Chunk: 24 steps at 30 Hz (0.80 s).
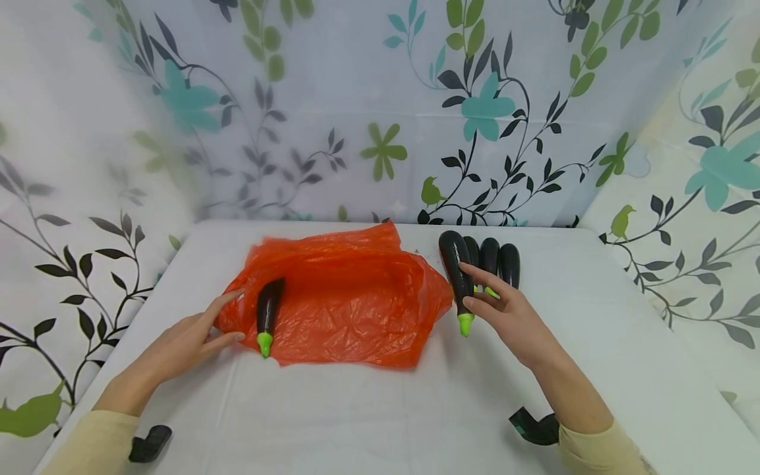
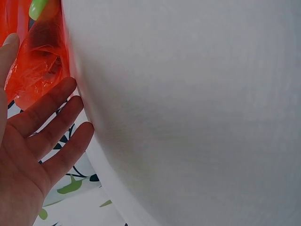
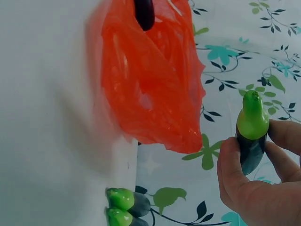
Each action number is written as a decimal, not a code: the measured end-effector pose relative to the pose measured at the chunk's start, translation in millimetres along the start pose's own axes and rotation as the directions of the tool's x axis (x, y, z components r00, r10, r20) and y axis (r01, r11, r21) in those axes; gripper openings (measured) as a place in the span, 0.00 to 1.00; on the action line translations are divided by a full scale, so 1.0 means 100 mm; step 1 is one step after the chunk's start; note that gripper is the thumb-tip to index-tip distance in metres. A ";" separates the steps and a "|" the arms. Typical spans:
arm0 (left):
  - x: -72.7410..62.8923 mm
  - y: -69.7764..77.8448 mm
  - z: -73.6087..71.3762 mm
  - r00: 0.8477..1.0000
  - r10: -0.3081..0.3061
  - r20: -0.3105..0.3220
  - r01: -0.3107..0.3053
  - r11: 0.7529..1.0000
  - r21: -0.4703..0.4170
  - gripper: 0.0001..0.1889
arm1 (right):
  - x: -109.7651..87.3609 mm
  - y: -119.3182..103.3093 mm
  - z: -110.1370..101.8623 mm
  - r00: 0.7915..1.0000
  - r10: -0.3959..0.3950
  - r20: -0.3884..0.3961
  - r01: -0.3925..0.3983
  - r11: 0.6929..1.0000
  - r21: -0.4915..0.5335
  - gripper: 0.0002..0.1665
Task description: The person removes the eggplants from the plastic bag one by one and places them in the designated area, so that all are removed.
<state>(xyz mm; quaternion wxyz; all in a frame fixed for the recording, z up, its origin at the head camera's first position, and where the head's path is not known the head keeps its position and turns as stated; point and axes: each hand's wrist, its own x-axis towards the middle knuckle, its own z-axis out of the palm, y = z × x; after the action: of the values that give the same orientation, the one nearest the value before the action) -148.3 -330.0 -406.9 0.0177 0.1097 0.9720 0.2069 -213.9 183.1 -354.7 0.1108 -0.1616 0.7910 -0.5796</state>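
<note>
My right hand [image 1: 507, 313] grips a dark eggplant [image 1: 456, 264] with a bright green stem end, held between thumb and fingers. In the right wrist view that eggplant [image 3: 253, 127] points its green cap toward the camera. A crumpled orange plastic bag [image 1: 344, 323] lies spread on the table to its left. Another eggplant [image 1: 270, 310] rests in the left part of the bag, green tip near the bag's front edge. At the bag's left edge is my left hand [image 1: 184, 346], its fingers extended; the left wrist view shows the palm [image 2: 21, 165] holding nothing.
Several more eggplants [image 1: 509, 264] lie side by side at the back right of the white table [image 1: 332, 422], partly behind the held one. Black straps [image 1: 150, 443] show near both wrists. A leaf-patterned curtain [image 1: 332, 112] hangs behind and along the sides.
</note>
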 end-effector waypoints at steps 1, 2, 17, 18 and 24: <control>0.00 0.00 0.00 1.000 0.000 0.000 0.000 1.000 0.002 0.42 | -0.01 0.02 -0.01 1.000 0.010 0.001 -0.010 1.000 -0.005 0.31; 0.00 0.00 0.00 1.000 -0.001 0.001 0.001 1.000 0.003 0.42 | -0.03 0.03 -0.03 1.000 0.017 0.001 -0.017 1.000 -0.006 0.31; 0.01 0.01 -0.01 1.000 -0.001 0.002 0.001 1.000 0.005 0.42 | -0.17 0.31 -0.15 0.995 0.098 0.016 -0.097 0.994 -0.050 0.32; 0.01 0.02 -0.01 1.000 -0.002 0.003 0.002 1.000 0.004 0.42 | -0.17 0.33 -0.16 0.995 0.101 0.019 -0.100 0.994 -0.046 0.32; 0.01 0.02 -0.01 1.000 -0.011 0.008 0.011 1.000 0.000 0.42 | -0.19 0.45 -0.18 0.989 0.143 0.032 -0.141 0.988 -0.057 0.32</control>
<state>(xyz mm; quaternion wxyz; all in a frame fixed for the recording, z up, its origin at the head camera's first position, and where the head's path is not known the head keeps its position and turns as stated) -148.8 -328.8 -405.3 0.0229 0.1052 0.9726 0.2062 -209.0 218.6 -392.1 0.1616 -0.1181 0.8140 -0.5453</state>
